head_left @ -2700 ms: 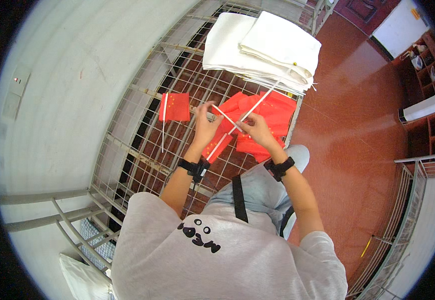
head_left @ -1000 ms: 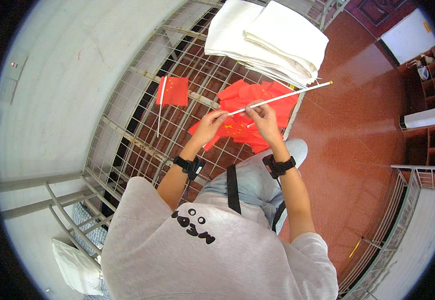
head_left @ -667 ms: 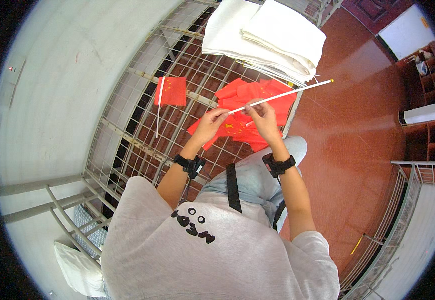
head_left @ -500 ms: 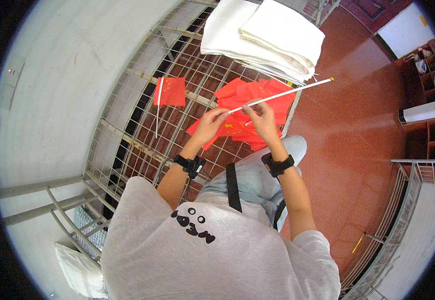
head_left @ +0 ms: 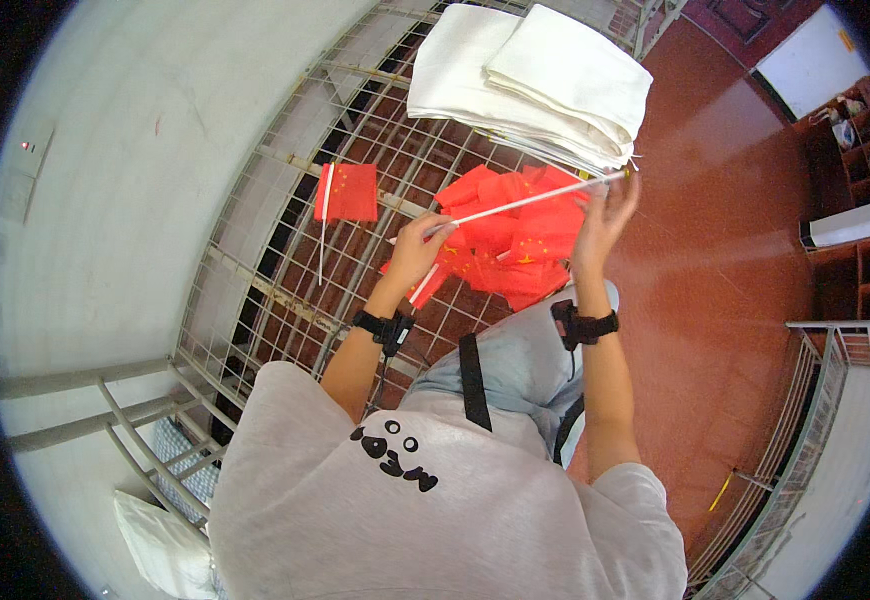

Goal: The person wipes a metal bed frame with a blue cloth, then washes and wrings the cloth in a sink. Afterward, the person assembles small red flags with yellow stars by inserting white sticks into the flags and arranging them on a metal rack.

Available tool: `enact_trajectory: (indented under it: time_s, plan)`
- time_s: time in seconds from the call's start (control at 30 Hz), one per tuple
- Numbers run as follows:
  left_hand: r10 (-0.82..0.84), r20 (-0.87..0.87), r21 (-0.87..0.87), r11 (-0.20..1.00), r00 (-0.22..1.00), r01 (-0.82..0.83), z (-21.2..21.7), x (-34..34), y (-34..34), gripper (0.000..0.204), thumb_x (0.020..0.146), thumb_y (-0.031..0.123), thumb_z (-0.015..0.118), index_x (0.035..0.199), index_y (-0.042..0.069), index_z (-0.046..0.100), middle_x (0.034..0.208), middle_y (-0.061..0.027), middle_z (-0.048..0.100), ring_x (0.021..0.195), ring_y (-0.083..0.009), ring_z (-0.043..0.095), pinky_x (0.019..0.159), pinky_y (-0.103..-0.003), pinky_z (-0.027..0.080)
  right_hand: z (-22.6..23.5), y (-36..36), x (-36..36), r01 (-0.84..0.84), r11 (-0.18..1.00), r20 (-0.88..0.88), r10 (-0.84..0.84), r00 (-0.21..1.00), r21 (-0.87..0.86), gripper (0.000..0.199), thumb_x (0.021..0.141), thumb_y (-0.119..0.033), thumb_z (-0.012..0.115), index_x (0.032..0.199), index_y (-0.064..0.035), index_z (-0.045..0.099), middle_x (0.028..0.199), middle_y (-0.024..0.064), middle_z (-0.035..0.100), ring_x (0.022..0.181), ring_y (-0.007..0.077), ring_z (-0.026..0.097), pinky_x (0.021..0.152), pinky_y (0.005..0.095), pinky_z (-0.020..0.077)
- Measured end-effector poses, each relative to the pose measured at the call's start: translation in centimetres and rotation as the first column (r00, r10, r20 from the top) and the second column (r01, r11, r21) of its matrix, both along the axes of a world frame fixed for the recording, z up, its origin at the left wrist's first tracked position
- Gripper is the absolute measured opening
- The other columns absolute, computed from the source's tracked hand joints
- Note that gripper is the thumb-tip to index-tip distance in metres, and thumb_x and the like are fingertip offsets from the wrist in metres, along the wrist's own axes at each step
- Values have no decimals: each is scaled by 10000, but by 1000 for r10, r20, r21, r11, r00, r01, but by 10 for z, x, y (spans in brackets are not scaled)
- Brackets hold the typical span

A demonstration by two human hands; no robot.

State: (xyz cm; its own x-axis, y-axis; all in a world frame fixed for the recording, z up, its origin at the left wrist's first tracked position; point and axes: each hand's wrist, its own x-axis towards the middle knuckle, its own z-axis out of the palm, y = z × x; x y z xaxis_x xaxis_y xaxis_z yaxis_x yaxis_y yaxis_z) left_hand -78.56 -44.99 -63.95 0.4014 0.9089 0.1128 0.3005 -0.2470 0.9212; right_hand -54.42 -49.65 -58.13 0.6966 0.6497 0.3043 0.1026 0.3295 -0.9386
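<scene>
A slim white flagpole (head_left: 520,203) with a gold tip slants up to the right above a heap of small red flags (head_left: 500,235) with yellow stars. Its lower left end is pinched in my left hand (head_left: 418,250). Beside the gold tip is my right hand (head_left: 603,230), its fingers stretched upward and apart; whether they touch the pole I cannot tell. Under the pole, whether any cloth is fixed to it does not show clearly. Left of the heap, one small red flag (head_left: 355,192) on a white stick lies by itself.
The flags rest on a metal wire-mesh bed base (head_left: 290,215). Beyond the heap lies a stack of folded white cloth (head_left: 555,75). A pale wall (head_left: 135,180) rises on the left. Reddish floor (head_left: 695,330) spreads on the right, with wooden shelves (head_left: 865,260) farther off.
My right hand has moved right along the pole to its gold-tipped end, and its fingers have spread. My left hand stays on the other end. The view has shifted slightly.
</scene>
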Motion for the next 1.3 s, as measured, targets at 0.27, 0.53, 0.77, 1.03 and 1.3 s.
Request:
enact_trajectory:
  time_s: [0.27,0.53,0.77,1.03,1.3]
  plan:
    - [0,-19,40,999,1000,1,-5,11,0,205,849,154,613,959,-19,632,934,-132,634,872,-203,607,789,-295,457,-2,-7,11,-212,956,187,251,950,-204,460,956,-181,431,1362,7,325,1293,153,484,1185,217,466,983,324,352]
    - [-87,67,122,989,994,78,4,47,3,177,849,103,600,981,-12,622,917,-138,616,868,-233,605,762,-306,459,-35,0,-60,-534,734,306,668,679,-419,606,878,-153,547,1395,-35,252,1324,230,420,1248,315,403,1024,368,323]
    - [139,169,-116,986,976,-121,10,12,23,359,921,226,521,1172,-31,534,1146,-129,587,1069,-170,536,920,-290,404,-28,-7,-55,-436,714,283,649,707,-548,623,866,-193,576,1399,-91,268,1180,179,556,1117,308,525,945,369,397]
    - [615,331,-199,787,716,-584,-42,-111,111,375,819,-11,520,1193,-40,514,935,-111,651,782,-115,607,658,-224,471,-53,-4,-27,-268,673,354,636,686,-689,450,850,-209,564,1265,-106,427,944,134,650,828,291,629,714,408,487]
    - [775,-258,324,632,577,-704,-143,-190,165,405,772,88,598,1151,-41,533,1039,-211,612,947,-339,596,832,-394,457,-83,0,-28,-363,673,251,634,731,-644,346,851,-200,562,1167,-64,524,937,151,647,837,291,626,733,390,492]
